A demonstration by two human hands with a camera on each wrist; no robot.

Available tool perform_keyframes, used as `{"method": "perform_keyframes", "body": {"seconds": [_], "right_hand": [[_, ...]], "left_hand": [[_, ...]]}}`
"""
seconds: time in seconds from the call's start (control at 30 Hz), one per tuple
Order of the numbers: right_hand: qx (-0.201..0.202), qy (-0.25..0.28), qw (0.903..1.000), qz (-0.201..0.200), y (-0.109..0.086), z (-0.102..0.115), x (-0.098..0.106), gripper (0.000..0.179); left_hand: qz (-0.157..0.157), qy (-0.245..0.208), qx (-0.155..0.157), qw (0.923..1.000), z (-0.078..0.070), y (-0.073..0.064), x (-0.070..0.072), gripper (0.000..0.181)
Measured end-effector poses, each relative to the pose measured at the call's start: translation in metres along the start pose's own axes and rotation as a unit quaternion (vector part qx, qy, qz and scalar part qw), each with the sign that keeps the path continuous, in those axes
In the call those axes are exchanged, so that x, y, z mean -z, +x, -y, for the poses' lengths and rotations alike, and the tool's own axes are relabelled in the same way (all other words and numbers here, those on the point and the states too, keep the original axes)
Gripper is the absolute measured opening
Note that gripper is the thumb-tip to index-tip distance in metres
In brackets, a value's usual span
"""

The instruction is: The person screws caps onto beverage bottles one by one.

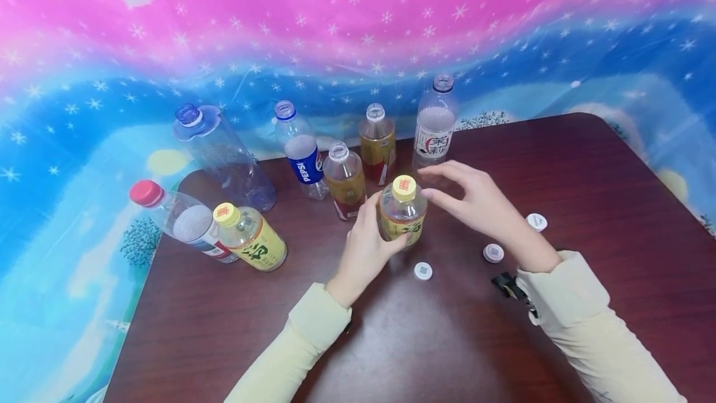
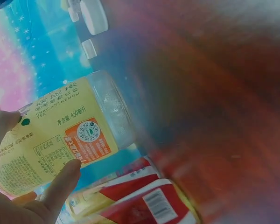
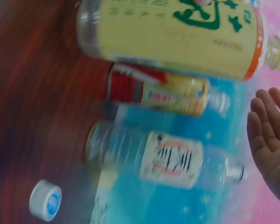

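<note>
My left hand (image 1: 366, 247) grips a clear chrysanthemum tea bottle (image 1: 404, 210) with a yellow label. Its yellow cap (image 1: 404, 187) is on, and the bottle stands nearly upright. The left wrist view shows the thumb and fingers around the label (image 2: 51, 135). Beside the cap, on the right, is my right hand (image 1: 475, 198); its fingers are loosely extended and hold nothing. In the right wrist view those fingers (image 3: 266, 119) are apart from the bottle's neck. On the table just in front of the held bottle lies a white cap (image 1: 423, 271).
Capless bottles stand behind: a Pepsi bottle (image 1: 304, 157), two red-and-yellow labelled ones (image 1: 345, 185) (image 1: 378, 145) and a white-labelled one (image 1: 435, 129). Left are a large bluish bottle (image 1: 232, 160), a red-capped bottle (image 1: 187, 219) and another yellow-capped bottle (image 1: 257, 244). White caps (image 1: 493, 253) (image 1: 536, 222) lie right.
</note>
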State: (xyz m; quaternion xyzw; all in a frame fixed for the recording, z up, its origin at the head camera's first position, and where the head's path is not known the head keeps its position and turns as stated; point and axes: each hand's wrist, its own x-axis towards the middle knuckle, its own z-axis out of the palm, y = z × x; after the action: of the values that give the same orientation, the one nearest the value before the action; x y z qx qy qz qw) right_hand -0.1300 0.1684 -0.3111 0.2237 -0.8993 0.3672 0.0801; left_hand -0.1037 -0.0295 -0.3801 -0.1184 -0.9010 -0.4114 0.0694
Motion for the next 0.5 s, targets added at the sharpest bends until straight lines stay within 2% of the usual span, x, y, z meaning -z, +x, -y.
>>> {"method": "perform_keyframes", "body": {"seconds": [0.3, 0.5], "right_hand": [[-0.077, -0.055, 0.9950, -0.031, -0.030, -0.043, 0.028, 0.025], [-0.131, -0.075, 0.9884, -0.018, -0.050, -0.070, 0.043, 0.027]], "left_hand": [[0.018, 0.012, -0.016, 0.9997, -0.014, 0.021, -0.010, 0.081], [0.034, 0.029, -0.013, 0.9989, -0.022, 0.037, -0.018, 0.082]]}}
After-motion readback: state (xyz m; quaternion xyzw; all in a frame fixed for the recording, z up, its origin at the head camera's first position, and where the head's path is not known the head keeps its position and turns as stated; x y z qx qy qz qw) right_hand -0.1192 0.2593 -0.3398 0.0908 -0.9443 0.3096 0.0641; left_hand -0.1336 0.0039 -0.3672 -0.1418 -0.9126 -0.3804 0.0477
